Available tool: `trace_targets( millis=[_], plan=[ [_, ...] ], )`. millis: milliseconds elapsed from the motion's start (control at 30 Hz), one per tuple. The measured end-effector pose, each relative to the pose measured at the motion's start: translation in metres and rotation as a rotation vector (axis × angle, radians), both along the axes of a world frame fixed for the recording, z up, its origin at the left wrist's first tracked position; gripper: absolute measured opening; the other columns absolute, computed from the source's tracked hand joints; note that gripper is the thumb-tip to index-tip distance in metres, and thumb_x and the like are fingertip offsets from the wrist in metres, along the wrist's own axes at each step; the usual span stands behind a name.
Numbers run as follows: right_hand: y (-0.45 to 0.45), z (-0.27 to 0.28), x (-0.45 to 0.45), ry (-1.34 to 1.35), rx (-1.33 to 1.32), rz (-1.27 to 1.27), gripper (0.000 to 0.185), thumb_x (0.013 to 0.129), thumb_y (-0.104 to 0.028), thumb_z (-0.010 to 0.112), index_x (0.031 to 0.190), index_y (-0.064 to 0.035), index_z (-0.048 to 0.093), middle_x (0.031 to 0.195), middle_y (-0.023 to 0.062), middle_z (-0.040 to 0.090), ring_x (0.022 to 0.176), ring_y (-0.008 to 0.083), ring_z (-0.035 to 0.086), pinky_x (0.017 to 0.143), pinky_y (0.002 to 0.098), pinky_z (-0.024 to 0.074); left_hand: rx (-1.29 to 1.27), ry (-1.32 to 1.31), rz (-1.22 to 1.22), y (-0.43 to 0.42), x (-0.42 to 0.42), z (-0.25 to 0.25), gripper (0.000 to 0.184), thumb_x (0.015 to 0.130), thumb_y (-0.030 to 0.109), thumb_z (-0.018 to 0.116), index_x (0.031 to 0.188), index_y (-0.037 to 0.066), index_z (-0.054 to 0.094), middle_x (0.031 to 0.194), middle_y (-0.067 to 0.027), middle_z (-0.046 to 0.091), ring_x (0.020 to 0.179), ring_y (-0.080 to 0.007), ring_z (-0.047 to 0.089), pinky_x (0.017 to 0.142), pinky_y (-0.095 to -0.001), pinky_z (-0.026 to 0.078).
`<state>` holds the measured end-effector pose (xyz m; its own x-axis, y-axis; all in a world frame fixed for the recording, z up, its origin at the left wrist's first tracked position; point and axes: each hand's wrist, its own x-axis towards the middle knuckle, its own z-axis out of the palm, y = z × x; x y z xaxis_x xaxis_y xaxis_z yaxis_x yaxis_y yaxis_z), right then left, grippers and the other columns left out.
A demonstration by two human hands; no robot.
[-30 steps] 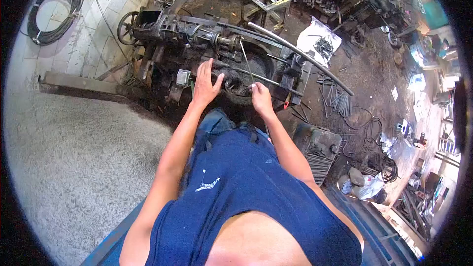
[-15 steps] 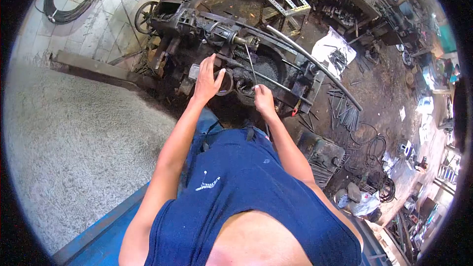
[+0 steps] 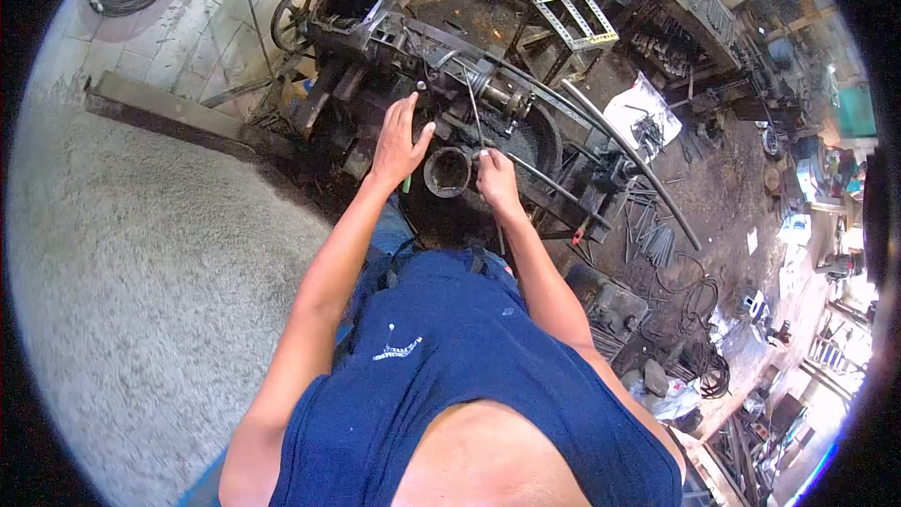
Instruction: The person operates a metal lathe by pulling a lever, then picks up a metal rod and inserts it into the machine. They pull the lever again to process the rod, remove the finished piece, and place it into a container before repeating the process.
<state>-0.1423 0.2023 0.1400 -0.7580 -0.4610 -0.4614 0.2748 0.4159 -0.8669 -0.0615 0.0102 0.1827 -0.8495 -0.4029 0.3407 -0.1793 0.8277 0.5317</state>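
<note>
My left hand is raised over the near side of a dark, greasy lathe-like machine, fingers stretched and thumb apart. It holds nothing; its fingertips are beside a small round lever knob, and I cannot tell whether they touch it. My right hand is closed round a thin metal rod. The rod's far end reaches the machine's spindle, contact unclear, and its lower end comes out below my fist. Between my hands sits a round, dark metal container.
A handwheel is at the machine's left end. A long curved pipe runs along its right side. Loose rods and a white sheet lie on the floor. A perforated metal frame stand stands behind.
The view has shifted, so the machine appears farther right. Relative to it, both hands and the rod have moved left; the rod's tip is farther from the spindle's end. The round container shows more fully.
</note>
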Motion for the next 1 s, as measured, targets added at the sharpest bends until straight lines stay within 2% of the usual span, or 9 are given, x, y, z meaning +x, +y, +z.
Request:
trace_targets(
  millis=[67,367,467,767,800,833,900,933,1000],
  plan=[
    [-0.022,-0.005,0.002,-0.024,-0.1,-0.036,0.027,0.101,-0.028,0.045,0.098,-0.0043,0.058,0.059,-0.0018,0.045,0.044,0.009,0.042,0.036,0.0263,0.0315,0.024,0.015,-0.028,-0.021,-0.006,-0.006,0.061,0.09,0.025,0.062,0.137,-0.006,0.039,0.131,-0.0267,0.048,0.124,-0.0407,0.044,0.107,-0.0453,0.035],
    [-0.178,0.031,0.01,-0.312,-0.071,-0.218,0.024,0.102,-0.026,0.043,0.106,-0.0061,0.057,0.061,-0.0041,0.038,0.043,0.0055,0.034,0.036,0.0225,0.0232,0.14,0.033,-0.089,-0.184,-0.027,-0.025,0.06,0.093,0.029,0.06,0.139,-0.004,0.039,0.135,-0.0234,0.048,0.127,-0.0379,0.043,0.108,-0.043,0.034],
    [-0.251,0.051,0.007,-0.329,-0.214,-0.295,0.027,0.1,-0.02,0.044,0.108,0.0014,0.057,0.062,-0.0008,0.045,0.042,0.0091,0.041,0.036,0.0269,0.032,0.135,0.047,-0.122,-0.245,-0.037,-0.016,0.059,0.092,0.029,0.061,0.137,-0.004,0.041,0.133,-0.0233,0.049,0.125,-0.0381,0.045,0.107,-0.0433,0.036],
    [-0.391,0.054,0.015,-0.218,-0.094,-0.311,0.041,0.099,-0.013,0.043,0.137,0.0016,0.045,0.071,0.0025,0.051,0.046,0.0116,0.049,0.04,0.0305,0.0433,0.033,0.104,-0.155,-0.42,-0.08,-0.008,0.056,0.087,0.024,0.067,0.133,-0.001,0.046,0.125,-0.0245,0.053,0.118,-0.04,0.049,0.101,-0.0453,0.04],
    [-0.401,0.058,0.011,-0.151,0.092,-0.229,0.044,0.097,-0.012,0.044,0.138,0.0013,0.044,0.084,0.0129,0.064,0.063,0.0238,0.065,0.054,0.0377,0.0526,-0.048,0.122,-0.113,-0.443,-0.087,-0.009,0.055,0.085,0.025,0.067,0.13,-0.002,0.048,0.122,-0.0233,0.055,0.115,-0.0392,0.05,0.1,-0.0458,0.04],
    [-0.411,0.05,0.009,-0.152,0.093,-0.239,0.044,0.097,-0.012,0.044,0.138,0.0013,0.044,0.084,0.0129,0.064,0.063,0.0238,0.065,0.054,0.0377,0.0526,-0.129,0.14,-0.07,-0.466,-0.093,-0.012,0.055,0.083,0.027,0.067,0.127,-0.002,0.05,0.119,-0.022,0.056,0.113,-0.0383,0.051,0.099,-0.0464,0.041],
    [-0.429,0.021,0.01,0.109,0.233,-0.288,0.044,0.094,-0.011,0.044,0.136,0.0028,0.047,0.105,0.0248,0.066,0.089,0.0367,0.068,0.076,0.0431,0.0538,-0.271,0.053,0.113,-0.509,-0.105,-0.021,0.058,0.082,0.029,0.068,0.127,-0.002,0.049,0.123,-0.022,0.054,0.112,-0.0388,0.051,0.098,-0.0481,0.041],
    [-0.437,0.003,0.01,0.194,0.282,-0.284,0.047,0.094,-0.008,0.042,0.14,-0.0003,0.043,0.081,0.0164,0.065,0.049,0.0217,0.06,0.044,0.0344,0.0476,-0.232,-0.101,0.19,-0.533,-0.113,-0.033,0.062,0.084,0.033,0.067,0.131,-0.002,0.046,0.128,-0.0222,0.051,0.116,-0.0392,0.049,0.099,-0.0486,0.041],
    [-0.455,-0.003,0.008,0.171,0.31,-0.317,0.047,0.094,-0.009,0.043,0.14,-0.0003,0.044,0.078,0.0164,0.065,0.048,0.0221,0.059,0.044,0.0349,0.0475,0.02,-0.513,0.36,-0.559,-0.129,-0.04,0.073,0.09,0.045,0.06,0.142,0.0,0.036,0.142,-0.0228,0.041,0.129,-0.0407,0.043,0.104,-0.0488,0.04]
  ],
)
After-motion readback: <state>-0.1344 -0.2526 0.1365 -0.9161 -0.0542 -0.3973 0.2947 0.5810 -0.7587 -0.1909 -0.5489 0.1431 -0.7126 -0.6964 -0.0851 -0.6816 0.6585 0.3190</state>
